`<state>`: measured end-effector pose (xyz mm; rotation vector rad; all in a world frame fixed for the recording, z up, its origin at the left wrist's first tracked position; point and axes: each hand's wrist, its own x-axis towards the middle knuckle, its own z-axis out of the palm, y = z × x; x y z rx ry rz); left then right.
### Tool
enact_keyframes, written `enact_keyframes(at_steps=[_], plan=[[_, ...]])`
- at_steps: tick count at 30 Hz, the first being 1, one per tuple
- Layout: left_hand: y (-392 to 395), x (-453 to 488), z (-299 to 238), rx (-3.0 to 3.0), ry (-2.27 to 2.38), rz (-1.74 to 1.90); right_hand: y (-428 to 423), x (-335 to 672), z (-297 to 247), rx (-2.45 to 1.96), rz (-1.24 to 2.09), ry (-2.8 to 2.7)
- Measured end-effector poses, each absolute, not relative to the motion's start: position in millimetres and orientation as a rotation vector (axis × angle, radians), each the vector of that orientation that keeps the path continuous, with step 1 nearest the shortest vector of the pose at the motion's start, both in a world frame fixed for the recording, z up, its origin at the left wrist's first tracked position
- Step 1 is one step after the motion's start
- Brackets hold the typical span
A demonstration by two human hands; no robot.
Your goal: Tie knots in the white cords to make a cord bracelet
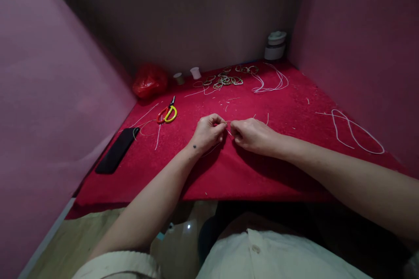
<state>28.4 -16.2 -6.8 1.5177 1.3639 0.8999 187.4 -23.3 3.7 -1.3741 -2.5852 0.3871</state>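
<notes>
My left hand [210,131] is closed in a pinch on a thin white cord [229,132] above the red cloth. Close beside it, my right hand [251,134] is closed on the same cord, its fingers curled under. A short stretch of cord shows in the narrow gap between the hands, and loose ends stick out past the right hand. Another length of cord trails below my left wrist. The fingertips partly hide how the cord is looped or knotted.
On the red cloth [209,183] lie scissors [167,113], a black phone [117,150], a red plastic bag [149,81], two spools [195,73], several braided cord loops [225,80], loose white cords [356,133] and a lidded container [275,45]. Pink walls [360,52] stand at both sides.
</notes>
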Motion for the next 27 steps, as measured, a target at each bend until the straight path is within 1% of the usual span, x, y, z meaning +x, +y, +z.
enact_keyframes(at_steps=[6, 14, 17, 19, 21, 24, 27], plan=[[-11, 23, -18, 1.761, 1.397, 0.846, -20, 197, 15, -1.487, 0.423, -2.644], [-11, 23, -16, 1.871, 1.414, 0.821, -30, 206, 29, -1.226, 0.581, -2.793], [-10, 23, -16, 1.885, 1.418, 0.795, -31, 209, 31, -1.34, 0.431, -2.762], [-9, 23, -18, 1.887, 1.428, 0.794, -31, 209, 32, -1.462, 0.28, -2.807], [-8, 23, -18, 1.887, 1.428, 0.794, -33, 208, 33, -1.514, 0.203, -2.877], [-8, 24, -16, 1.864, 1.435, 0.759, -35, 205, 35, -1.357, 0.331, -2.874], [-9, 23, -9, 1.802, 1.421, 0.69, -30, 203, 34, -1.218, 0.449, -2.698]])
